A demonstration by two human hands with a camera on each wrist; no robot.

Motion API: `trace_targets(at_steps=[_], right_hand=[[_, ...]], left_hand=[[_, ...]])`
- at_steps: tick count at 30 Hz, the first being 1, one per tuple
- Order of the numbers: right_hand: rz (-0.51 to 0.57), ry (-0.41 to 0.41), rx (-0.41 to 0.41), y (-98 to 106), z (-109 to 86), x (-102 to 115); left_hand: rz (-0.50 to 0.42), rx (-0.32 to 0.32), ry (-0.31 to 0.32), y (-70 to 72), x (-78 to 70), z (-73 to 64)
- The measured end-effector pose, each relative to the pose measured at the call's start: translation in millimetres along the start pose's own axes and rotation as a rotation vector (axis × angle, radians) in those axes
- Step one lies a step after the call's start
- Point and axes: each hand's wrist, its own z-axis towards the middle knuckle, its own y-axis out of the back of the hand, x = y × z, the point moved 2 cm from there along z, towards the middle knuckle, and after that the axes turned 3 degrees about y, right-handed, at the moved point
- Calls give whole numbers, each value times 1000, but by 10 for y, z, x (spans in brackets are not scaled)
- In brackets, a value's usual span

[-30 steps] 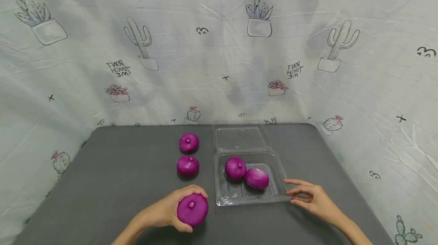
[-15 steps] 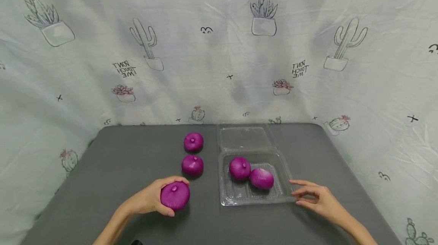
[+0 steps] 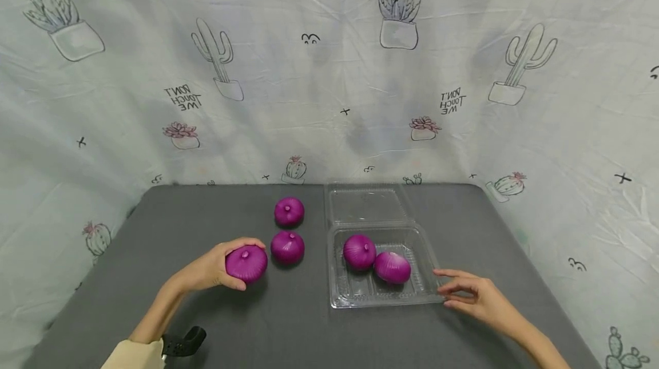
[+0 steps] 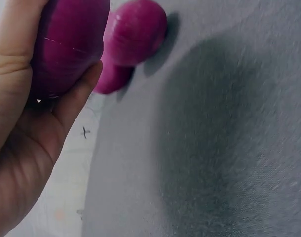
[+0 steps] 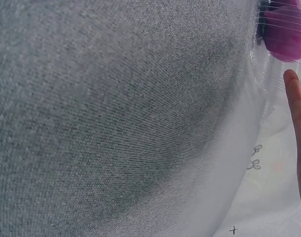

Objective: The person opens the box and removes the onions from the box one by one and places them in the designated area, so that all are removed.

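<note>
In the head view my left hand (image 3: pixel 218 266) grips a purple onion (image 3: pixel 246 264) between thumb and fingers. The left wrist view shows this onion (image 4: pixel 71 44) raised over the table, which carries a broad shadow. Just right of it stand two more onions, a nearer one (image 3: pixel 288 248) and a farther one (image 3: pixel 289 211). An open clear plastic container (image 3: pixel 337 294) holds an upright onion (image 3: pixel 359 252) and one lying on its side (image 3: pixel 393 268). My right hand (image 3: pixel 476 297) touches the container's right rim with loosely extended fingers (image 5: pixel 292 86).
The container's clear lid (image 3: pixel 368 206) lies folded back toward the rear edge of the grey table (image 3: pixel 309 334). A pale curtain (image 3: pixel 278 71) with cactus drawings hangs behind and at both sides. A black band (image 3: pixel 184 343) is on my left wrist.
My left hand has carried its onion left and away from me, to beside the two standing onions. My right hand stays at the container's rim. The head view has shifted slightly.
</note>
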Motion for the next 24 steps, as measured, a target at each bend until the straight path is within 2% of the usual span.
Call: trace_targets(at_steps=[7,18,24], right_hand=[[25,-16,-7,-26,0,-5],[39,-5,-4,2,-14,-2],[45,-14,-6,-17,-26,-6]], left_hand=[[-8,-51,31,249,186,83],[81,-178,120,469,319,231],[116,-225,140,568,391,363]])
